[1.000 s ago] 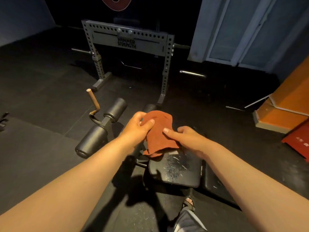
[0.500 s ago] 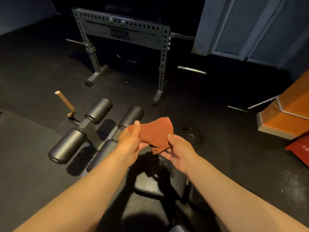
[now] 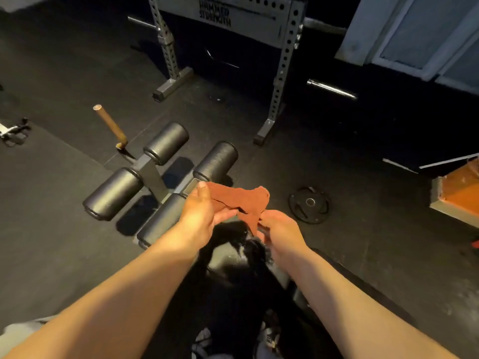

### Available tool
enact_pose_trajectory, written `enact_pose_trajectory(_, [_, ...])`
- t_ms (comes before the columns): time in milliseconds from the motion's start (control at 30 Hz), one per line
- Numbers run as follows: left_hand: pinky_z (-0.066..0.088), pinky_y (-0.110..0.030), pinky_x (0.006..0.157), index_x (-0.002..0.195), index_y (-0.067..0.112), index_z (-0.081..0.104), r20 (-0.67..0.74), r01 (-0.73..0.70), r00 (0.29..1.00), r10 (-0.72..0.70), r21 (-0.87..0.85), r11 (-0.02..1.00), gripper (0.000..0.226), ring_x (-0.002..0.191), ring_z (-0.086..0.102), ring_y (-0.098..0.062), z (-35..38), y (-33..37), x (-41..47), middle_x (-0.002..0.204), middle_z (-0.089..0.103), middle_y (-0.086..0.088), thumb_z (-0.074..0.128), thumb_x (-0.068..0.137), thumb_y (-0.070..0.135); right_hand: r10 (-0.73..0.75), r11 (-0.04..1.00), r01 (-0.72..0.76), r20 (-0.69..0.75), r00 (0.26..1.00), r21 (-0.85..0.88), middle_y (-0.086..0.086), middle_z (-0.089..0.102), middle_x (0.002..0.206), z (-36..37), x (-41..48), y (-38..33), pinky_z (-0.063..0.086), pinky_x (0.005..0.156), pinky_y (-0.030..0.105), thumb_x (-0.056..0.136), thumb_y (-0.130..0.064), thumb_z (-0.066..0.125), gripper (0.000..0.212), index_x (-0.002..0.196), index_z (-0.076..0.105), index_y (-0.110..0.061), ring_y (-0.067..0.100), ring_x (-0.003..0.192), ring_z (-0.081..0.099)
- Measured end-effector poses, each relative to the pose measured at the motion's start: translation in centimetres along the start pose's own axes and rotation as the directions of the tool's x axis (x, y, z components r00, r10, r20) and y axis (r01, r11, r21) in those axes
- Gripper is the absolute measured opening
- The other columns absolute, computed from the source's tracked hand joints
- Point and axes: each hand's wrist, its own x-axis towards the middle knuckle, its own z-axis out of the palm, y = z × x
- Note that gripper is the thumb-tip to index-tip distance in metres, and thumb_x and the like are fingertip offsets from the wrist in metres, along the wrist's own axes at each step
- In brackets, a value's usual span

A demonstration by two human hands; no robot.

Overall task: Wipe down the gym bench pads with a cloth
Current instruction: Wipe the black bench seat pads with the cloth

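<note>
A rust-red cloth hangs in the air between both hands, above the black bench seat pad. My left hand holds its left part, thumb on top and fingers under it. My right hand pinches the cloth's lower right corner. The seat pad lies in shadow under my hands and is partly hidden by them. Beyond it stand several black foam roller pads on the bench's leg frame, the nearest one just left of my left wrist.
A grey perforated steel rack stands at the back. A black weight plate lies on the floor to the right. A wooden-handled peg sticks up at left. An orange box sits at far right, a barbell end beyond.
The cloth has been lifted off the seat pad and spread between both hands. The view has tipped down and closer, bringing the roller pads and weight plate into sight.
</note>
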Motion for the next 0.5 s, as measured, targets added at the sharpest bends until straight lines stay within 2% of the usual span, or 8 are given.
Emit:
enact_pose_trajectory(33, [0.059, -0.030, 0.060, 0.125, 0.009, 0.051, 0.025, -0.017, 1.000, 0.016, 0.039, 0.999, 0.048, 0.090, 0.075, -0.023, -0.8, -0.2, 0.3, 0.105, 0.074, -0.017, 0.023, 0.108, 0.044, 0.059, 0.996, -0.059, 0.006, 0.998, 0.063, 0.012, 0.074, 0.106, 0.1, 0.2, 0.5, 0.057, 0.084, 0.040, 0.084, -0.009, 0.060, 0.017, 0.098, 0.069, -0.009, 0.025, 0.095, 0.071])
enact_pose_trajectory(100, [0.060, -0.030, 0.063, 0.127, 0.012, 0.050, 0.067, -0.049, 0.997, 0.042, 0.098, 0.994, 0.044, 0.097, 0.073, -0.023, -2.2, -0.8, 0.8, 0.111, 0.073, -0.015, 0.026, 0.107, 0.044, 0.186, 0.959, -0.208, 0.128, 0.974, 0.193, 0.014, 0.070, 0.114, 0.6, 0.3, 2.1, 0.051, 0.097, 0.051, 0.083, -0.023, 0.062, 0.028, 0.110, 0.066, -0.015, 0.030, 0.102, 0.068])
enact_pose_trajectory(167, [0.060, -0.027, 0.066, 0.128, 0.017, 0.049, 0.089, -0.048, 0.995, 0.036, 0.132, 0.990, 0.039, 0.101, 0.072, -0.020, -3.8, -1.9, 1.7, 0.116, 0.070, -0.011, 0.033, 0.106, 0.045, 0.205, 0.937, -0.270, 0.277, 0.939, 0.222, 0.016, 0.068, 0.117, 1.9, -0.4, 4.2, 0.049, 0.100, 0.056, 0.090, -0.036, 0.064, 0.039, 0.122, 0.063, -0.014, 0.032, 0.106, 0.063])
enact_pose_trajectory(233, [0.057, -0.024, 0.063, 0.126, 0.019, 0.052, 0.094, -0.017, 0.996, 0.001, 0.172, 0.985, 0.038, 0.096, 0.072, -0.017, -5.2, -3.2, 2.5, 0.114, 0.070, -0.008, 0.040, 0.104, 0.047, 0.148, 0.954, -0.200, 0.231, 0.962, 0.225, 0.016, 0.070, 0.115, 3.7, -0.4, 6.3, 0.052, 0.097, 0.047, 0.101, -0.026, 0.054, 0.028, 0.116, 0.064, -0.006, 0.027, 0.104, 0.064])
enact_pose_trajectory(267, [0.056, -0.023, 0.060, 0.126, 0.016, 0.053, 0.090, 0.010, 0.996, -0.028, 0.194, 0.981, 0.041, 0.094, 0.071, -0.017, -5.9, -4.0, 2.9, 0.113, 0.069, -0.008, 0.043, 0.103, 0.048, 0.126, 0.961, -0.163, 0.170, 0.977, 0.222, 0.014, 0.071, 0.109, 4.6, -0.4, 7.2, 0.053, 0.093, 0.042, 0.101, -0.018, 0.049, 0.019, 0.106, 0.065, -0.008, 0.024, 0.101, 0.065])
enact_pose_trajectory(333, [0.053, -0.025, 0.060, 0.128, 0.007, 0.054, 0.150, 0.039, 0.986, -0.079, 0.249, 0.968, 0.055, 0.097, 0.067, -0.023, -7.3, -5.5, 3.5, 0.114, 0.068, -0.015, 0.045, 0.100, 0.054, 0.138, 0.965, -0.153, 0.084, 0.987, 0.213, 0.006, 0.067, 0.101, 5.4, 0.4, 9.1, 0.048, 0.086, 0.035, 0.099, -0.009, 0.046, 0.019, 0.095, 0.061, -0.020, 0.018, 0.097, 0.064])
enact_pose_trajectory(400, [0.050, -0.032, 0.068, 0.129, 0.007, 0.054, 0.148, 0.052, 0.985, -0.090, 0.243, 0.969, 0.059, 0.105, 0.065, -0.026, -8.5, -6.5, 3.9, 0.116, 0.068, -0.015, 0.046, 0.098, 0.056, 0.146, 0.943, -0.167, 0.092, 0.985, 0.287, 0.000, 0.065, 0.106, 5.0, 1.4, 10.7, 0.041, 0.089, 0.035, 0.099, -0.011, 0.043, 0.024, 0.104, 0.060, -0.027, 0.015, 0.101, 0.061])
enact_pose_trajectory(500, [0.049, -0.034, 0.073, 0.128, 0.015, 0.055, 0.021, 0.117, 0.992, -0.122, 0.159, 0.980, 0.041, 0.109, 0.062, -0.025, -9.7, -7.9, 4.6, 0.118, 0.066, -0.008, 0.052, 0.099, 0.045, 0.140, 0.870, -0.217, 0.199, 0.970, 0.444, 0.007, 0.066, 0.119, 2.8, 2.4, 12.8, 0.033, 0.109, 0.047, 0.095, -0.014, 0.036, 0.037, 0.121, 0.060, -0.022, 0.026, 0.113, 0.059])
